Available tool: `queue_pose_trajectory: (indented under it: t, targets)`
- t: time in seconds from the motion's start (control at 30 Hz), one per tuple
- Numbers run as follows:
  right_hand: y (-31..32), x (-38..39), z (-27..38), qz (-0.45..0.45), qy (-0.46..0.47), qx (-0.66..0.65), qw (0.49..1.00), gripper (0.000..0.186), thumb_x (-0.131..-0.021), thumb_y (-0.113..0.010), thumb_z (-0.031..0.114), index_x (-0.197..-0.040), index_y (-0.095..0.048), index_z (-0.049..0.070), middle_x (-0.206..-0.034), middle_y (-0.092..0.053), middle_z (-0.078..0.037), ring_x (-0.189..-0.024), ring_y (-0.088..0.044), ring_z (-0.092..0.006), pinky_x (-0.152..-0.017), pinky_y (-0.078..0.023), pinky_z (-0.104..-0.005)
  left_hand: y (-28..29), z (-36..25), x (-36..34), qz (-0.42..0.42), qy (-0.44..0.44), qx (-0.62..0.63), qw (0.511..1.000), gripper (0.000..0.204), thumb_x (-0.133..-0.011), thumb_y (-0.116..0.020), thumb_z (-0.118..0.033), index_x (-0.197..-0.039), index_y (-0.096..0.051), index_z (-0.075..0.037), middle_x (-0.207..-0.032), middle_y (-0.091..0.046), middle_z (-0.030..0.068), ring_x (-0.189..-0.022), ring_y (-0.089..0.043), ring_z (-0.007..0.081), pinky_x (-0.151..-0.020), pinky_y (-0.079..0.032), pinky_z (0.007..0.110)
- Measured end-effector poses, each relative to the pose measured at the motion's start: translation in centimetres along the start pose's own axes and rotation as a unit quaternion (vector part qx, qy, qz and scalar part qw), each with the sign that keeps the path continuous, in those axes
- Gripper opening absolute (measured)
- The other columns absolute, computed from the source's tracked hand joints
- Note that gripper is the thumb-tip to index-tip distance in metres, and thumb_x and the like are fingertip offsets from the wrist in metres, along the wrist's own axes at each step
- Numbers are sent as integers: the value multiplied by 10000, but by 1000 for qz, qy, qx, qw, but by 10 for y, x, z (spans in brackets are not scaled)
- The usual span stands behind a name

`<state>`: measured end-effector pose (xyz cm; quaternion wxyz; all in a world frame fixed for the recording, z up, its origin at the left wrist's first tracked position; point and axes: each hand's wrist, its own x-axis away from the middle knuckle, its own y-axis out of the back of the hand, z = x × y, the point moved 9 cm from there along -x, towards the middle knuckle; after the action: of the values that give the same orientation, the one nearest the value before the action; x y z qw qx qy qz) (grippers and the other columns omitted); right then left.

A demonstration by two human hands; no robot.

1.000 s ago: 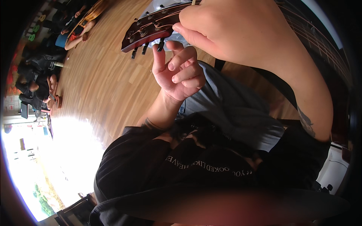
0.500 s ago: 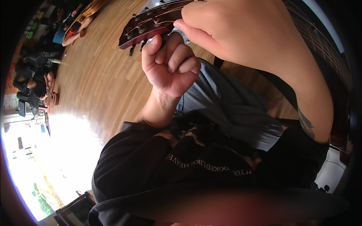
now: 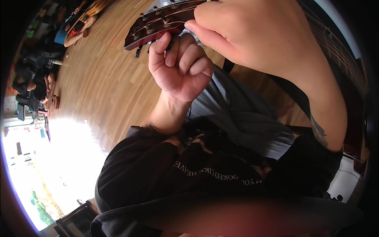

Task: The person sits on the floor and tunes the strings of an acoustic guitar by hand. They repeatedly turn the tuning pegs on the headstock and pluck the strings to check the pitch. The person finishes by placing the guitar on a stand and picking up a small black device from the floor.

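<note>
A dark red guitar headstock (image 3: 138, 36) with metal string posts and black tuning pegs points left at the top of the view. My left hand (image 3: 181, 73) is closed at its lower edge, palm toward me. Thumb and index finger pinch a black tuning peg (image 3: 169, 44); the other fingers are curled. Over the neck end of the headstock, my right hand (image 3: 252, 33) is bent down, its thumb and curled index finger closed on a guitar string (image 3: 177, 22). Its other fingers are hidden. More strings (image 3: 335, 43) run along the guitar at the right, behind my right forearm.
My legs in grey trousers (image 3: 241, 106) are below the guitar, above a wooden floor (image 3: 106, 67). Other people (image 3: 39, 87) sit along the far left, one with a guitar (image 3: 89, 12) at the top. Bright light comes in at the lower left. A white object (image 3: 342, 175) stands at the lower right.
My left hand has turned slightly at the tuning peg and shifted a little right. My right hand has moved slightly right and stays closed by the string.
</note>
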<state>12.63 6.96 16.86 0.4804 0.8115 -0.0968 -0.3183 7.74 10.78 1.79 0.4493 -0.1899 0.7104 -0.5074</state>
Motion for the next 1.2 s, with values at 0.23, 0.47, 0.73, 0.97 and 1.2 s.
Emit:
queue_pose_trajectory:
  t: [0.23, 0.47, 0.73, 0.97, 1.2]
  targets:
    - [-5, -1, 3, 50, 6, 31, 998, 186, -744, -681, 173, -603, -603, 81, -446, -512, -52, -364, -541, -172, -353, -390, -307, 3, 23, 13, 106, 82, 41, 990, 319, -1042, -535, -542, -990, -671, -258, -818, -478, -96, -543, -350, 35, -527, -214, 222]
    - [-3, 5, 3, -20, 23, 16, 999, 154, -730, -683, 177, -628, -659, 64, -505, -595, -93, -440, -629, -198, -401, -471, -322, -8, 19, -1, 136, 80, 95, 983, 318, -1041, -578, -504, -885, -652, -237, -718, -370, -108, -520, -318, 27, -518, -217, 218]
    - [6, -2, -3, 17, 7, -52, 998, 146, -722, -715, 203, -663, -751, 75, -695, -730, -130, -634, -740, -219, -495, -566, -326, 0, 1, 3, -62, -10, -58, 996, 486, -1006, -591, -475, -651, -432, -183, -623, -348, -83, -502, -243, 78, -499, -210, 254]
    - [-3, 1, -6, -63, 9, -50, 997, 135, -761, -686, 185, -745, -808, 128, -741, -756, -106, -681, -758, -222, -565, -605, -333, -9, 23, 4, 60, 96, 123, 986, 244, -1008, -610, -436, -890, -686, -237, -679, -382, -88, -485, -296, 40, -489, -219, 210]
    - [2, 0, -4, -76, 9, -69, 995, 141, -751, -678, 183, -722, -797, 114, -729, -750, -109, -675, -756, -226, -568, -604, -346, -24, 19, 5, 35, 115, 162, 979, 371, -1003, -667, -364, -725, -492, -191, -663, -343, -86, -457, -274, 29, -447, -196, 206]
